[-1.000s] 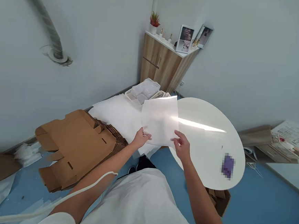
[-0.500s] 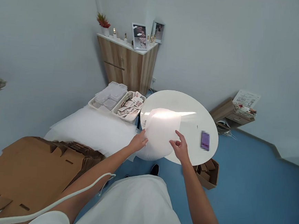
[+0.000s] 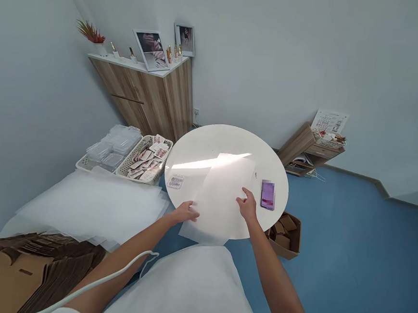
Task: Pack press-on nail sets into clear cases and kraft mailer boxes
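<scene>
A thin, translucent white sheet [image 3: 218, 196] lies over the round white table [image 3: 228, 136], its near end hanging past the front edge. My left hand [image 3: 184, 213] has thumb and fingers at the sheet's left edge, lightly gripping it. On the opposite edge my right hand [image 3: 247, 206] holds the sheet between thumb and curled fingers. A small clear plastic case [image 3: 175, 182] with a printed pattern rests on the table to the left. Right of my right hand lies a phone [image 3: 267, 196] with a purple, partly pixelated screen.
Left of the table are a stack of white sheets [image 3: 92, 205], a basket of small printed packets [image 3: 148, 160], clear plastic boxes [image 3: 114, 144] and flattened cardboard [image 3: 7, 275]. A cardboard box [image 3: 291, 242] stands under the table's right side. Behind are a wooden cabinet [image 3: 145, 93] and a shelf [image 3: 297, 144].
The bowed sheet has come down flatter onto the table, and its near end now shows straight. The small plastic case has come into full sight. My view has shifted right.
</scene>
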Available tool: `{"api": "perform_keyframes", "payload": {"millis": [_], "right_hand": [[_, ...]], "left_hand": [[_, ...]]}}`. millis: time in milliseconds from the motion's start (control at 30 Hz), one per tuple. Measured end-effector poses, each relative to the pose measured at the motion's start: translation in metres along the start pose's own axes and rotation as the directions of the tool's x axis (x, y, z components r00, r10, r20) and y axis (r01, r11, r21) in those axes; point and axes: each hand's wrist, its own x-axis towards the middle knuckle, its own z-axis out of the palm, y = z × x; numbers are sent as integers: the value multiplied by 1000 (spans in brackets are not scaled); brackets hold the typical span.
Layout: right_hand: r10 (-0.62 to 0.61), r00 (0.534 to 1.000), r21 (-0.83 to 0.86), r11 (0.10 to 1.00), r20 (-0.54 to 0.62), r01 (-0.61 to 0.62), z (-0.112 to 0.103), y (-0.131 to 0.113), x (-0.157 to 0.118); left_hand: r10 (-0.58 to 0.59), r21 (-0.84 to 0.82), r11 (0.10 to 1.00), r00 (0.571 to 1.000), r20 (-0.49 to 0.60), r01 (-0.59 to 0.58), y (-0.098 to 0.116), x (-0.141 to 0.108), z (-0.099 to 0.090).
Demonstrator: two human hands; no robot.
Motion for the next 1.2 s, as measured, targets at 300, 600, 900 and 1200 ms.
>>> {"api": "perform_keyframes", "payload": {"millis": [300,600,900,1200], "right_hand": [[-2,981,-103,994,192,22,5,49,58],[-67,972,-430,888,225,161,8,61,61],[14,780,-568,694,625,443,25,93,28],[27,718,-554,658,695,511,20,88,64]], "left_hand": [[-115,216,964,974,-193,157,-36,37,36],[-79,404,882,922,-380,242,-29,54,59],[293,843,518,896,-334,145,-22,44,78],[255,968,245,959,-123,59,-17,52,73]]}}
